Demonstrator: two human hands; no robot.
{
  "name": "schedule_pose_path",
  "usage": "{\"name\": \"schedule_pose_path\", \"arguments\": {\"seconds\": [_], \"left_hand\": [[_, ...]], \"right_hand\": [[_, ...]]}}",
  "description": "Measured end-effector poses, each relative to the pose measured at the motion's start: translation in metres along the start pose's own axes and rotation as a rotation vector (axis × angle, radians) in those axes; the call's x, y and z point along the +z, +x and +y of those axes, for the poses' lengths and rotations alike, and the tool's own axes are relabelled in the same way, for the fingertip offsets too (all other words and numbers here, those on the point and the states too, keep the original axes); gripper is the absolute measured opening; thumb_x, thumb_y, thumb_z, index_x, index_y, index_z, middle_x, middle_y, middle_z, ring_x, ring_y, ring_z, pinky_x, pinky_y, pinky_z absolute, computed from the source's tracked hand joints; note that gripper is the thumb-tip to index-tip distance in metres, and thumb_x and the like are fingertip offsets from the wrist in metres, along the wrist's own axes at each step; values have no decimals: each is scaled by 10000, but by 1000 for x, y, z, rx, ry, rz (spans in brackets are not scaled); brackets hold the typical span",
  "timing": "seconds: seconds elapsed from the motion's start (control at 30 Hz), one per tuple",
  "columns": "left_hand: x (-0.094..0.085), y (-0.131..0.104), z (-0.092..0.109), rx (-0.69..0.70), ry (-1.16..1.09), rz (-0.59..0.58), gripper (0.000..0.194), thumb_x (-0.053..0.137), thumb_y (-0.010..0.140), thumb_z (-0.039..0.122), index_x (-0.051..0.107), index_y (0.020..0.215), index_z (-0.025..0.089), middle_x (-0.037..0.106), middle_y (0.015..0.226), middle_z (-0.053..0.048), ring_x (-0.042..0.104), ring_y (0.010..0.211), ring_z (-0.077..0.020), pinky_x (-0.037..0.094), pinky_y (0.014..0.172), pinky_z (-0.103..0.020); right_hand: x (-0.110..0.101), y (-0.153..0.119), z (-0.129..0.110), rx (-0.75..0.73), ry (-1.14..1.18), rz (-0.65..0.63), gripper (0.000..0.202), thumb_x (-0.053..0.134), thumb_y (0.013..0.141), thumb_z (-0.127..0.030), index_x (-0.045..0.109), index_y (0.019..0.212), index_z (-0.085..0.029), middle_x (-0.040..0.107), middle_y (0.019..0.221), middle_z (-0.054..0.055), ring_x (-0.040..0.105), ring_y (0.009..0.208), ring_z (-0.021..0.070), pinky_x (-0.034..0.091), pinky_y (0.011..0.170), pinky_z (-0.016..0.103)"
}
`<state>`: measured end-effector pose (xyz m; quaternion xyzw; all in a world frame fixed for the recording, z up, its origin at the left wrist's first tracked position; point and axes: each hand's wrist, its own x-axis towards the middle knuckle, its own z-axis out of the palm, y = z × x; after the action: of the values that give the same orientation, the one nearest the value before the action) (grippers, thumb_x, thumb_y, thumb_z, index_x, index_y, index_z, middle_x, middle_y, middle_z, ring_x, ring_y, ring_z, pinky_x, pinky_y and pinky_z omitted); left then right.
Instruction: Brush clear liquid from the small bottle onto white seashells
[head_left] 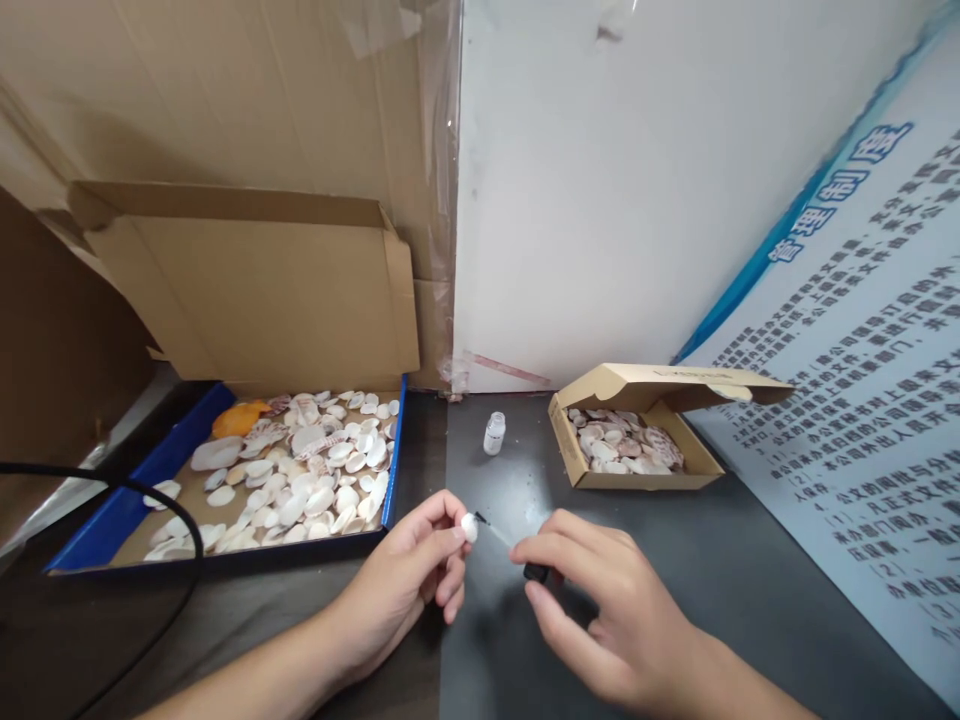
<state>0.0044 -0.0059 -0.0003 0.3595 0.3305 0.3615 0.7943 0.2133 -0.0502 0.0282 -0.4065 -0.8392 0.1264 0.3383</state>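
Between the thumb and fingers of my left hand (409, 572) is a small white seashell (469, 527). My right hand (611, 600) pinches the black cap of a glue brush (535, 572). The brush's thin clear stem points left, and its dark tip is right beside the shell; whether they touch I cannot tell. Beyond both hands, a small white-labelled glass bottle (494, 434) stands upright with its mouth uncapped.
On the left, a blue-edged cardboard box (396, 455) holds many pale shells and an orange one. A smaller cardboard box (645, 481) with shells stands at right, lid raised. A black cable (191, 530) loops at left. Cardboard and white panels rise behind.
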Motion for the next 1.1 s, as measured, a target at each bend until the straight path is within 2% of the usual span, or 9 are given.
{"name": "schedule_pose_path", "arguments": {"seconds": [0.07,0.23,0.37,0.53,0.7,0.83,1.0,1.1], "left_hand": [[0,0,0,2,-1,-4,316,776,782,374,539,813,167,546,694,56,384,432,-24,416,421,-179],[-1,1,-1,8,15,-10,336,782,775,389,529,798,169,532,691,57,368,428,-23,409,424,-184],[0,2,-2,19,13,-14,323,770,778,386,530,812,173,531,693,57,356,423,-25,399,420,-187],[2,1,0,6,28,-7,351,779,769,403,514,797,175,530,678,59,365,418,-24,395,425,-187],[3,1,1,-3,25,1,364,785,764,417,512,807,180,530,680,61,360,419,-26,392,423,-187],[2,1,2,-12,35,12,386,795,759,431,505,798,179,530,673,63,358,413,-23,397,420,-185],[3,1,2,-6,31,11,377,795,766,431,517,804,180,513,657,66,342,417,-30,403,421,-192],[2,1,1,-3,38,2,370,784,781,445,521,806,186,468,585,79,327,416,-43,400,425,-192]], "right_hand": [[0,0,0,-23,5,-22,202,541,876,-143,659,1032,-192,655,796,21,623,662,143,476,616,254],[-1,1,0,31,-21,-37,194,535,888,-158,661,1030,-197,657,790,21,624,649,147,474,609,262],[-2,2,2,-25,2,-43,215,532,871,-148,663,1034,-194,666,801,28,636,674,151,483,620,257],[-2,3,5,65,-17,-62,194,532,894,-158,663,1032,-199,657,800,26,626,656,152,482,614,267],[-4,2,3,-22,27,-48,209,537,883,-146,651,1051,-196,654,814,29,626,677,151,481,626,261],[-4,2,4,91,2,-31,189,533,898,-154,656,1034,-199,649,810,25,610,648,142,470,610,260],[-3,3,4,28,18,-58,210,533,882,-157,669,1036,-200,652,797,25,628,669,148,477,620,261],[-3,3,3,78,-5,-44,199,532,880,-152,669,1018,-199,651,787,22,617,645,143,470,600,257]]}}
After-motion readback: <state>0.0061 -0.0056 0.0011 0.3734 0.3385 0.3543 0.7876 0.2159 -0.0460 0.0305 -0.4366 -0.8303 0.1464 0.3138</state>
